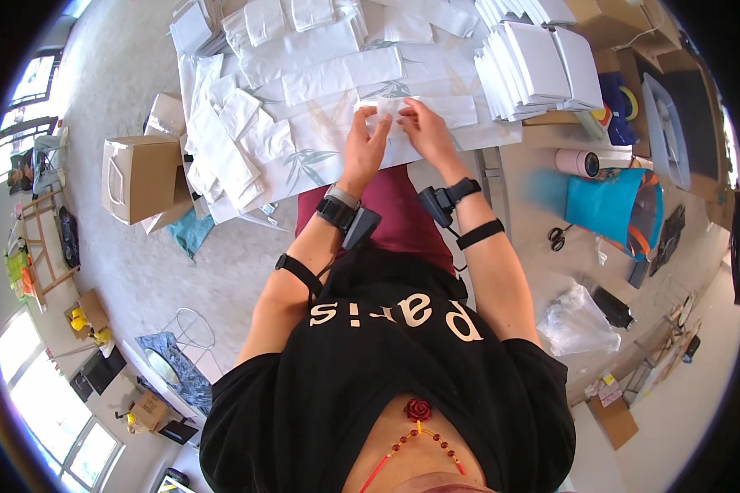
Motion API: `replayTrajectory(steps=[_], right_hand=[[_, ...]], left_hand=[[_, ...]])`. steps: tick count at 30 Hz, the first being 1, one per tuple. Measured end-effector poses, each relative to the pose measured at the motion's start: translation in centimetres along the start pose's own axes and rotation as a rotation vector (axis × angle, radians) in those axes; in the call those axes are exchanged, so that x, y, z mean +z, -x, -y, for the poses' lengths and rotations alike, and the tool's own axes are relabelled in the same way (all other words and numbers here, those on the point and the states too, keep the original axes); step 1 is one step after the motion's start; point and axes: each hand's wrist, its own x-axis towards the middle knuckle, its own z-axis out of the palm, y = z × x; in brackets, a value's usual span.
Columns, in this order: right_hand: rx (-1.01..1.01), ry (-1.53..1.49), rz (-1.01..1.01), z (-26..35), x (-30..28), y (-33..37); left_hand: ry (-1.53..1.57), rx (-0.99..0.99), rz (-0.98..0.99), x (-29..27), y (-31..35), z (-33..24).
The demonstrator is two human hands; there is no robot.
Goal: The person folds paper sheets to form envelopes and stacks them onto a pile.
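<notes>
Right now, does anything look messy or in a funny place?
Yes, a little: the white packets on the left of the table lie in a jumbled heap, unlike the neat white stacks on its right. Black-handled scissors also seem to lie on the floor, an odd spot for them.

The table [308, 167] has a pale, leaf-printed surface. White sleeves [226, 144] lie in a loose, overlapping heap along its left side. One long flat white strip [345, 74] lies across the middle; a second strip [454, 111] lies nearer the front edge. Stacks of white rectangular pieces [514, 70] occupy the right end.
</notes>
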Motion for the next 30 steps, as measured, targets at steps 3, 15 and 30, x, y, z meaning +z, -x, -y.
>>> replayTrajectory(steps=[3,15,30], right_hand=[[0.172,-0.108,-0.078,-0.6,-1.5,0.2],[-0.046,0.376,-0.287,0.6,-0.4,0.5],[-0.267,0.392,-0.095,0.9,3.4,0.0]], left_hand=[[-0.140,0.039,-0.007,0.6,0.0,0.0],[0.132,-0.003,-0.080,-1.1,0.3,0.3],[-0.216,0.016,-0.108,-1.8,-0.5,-1.1]])
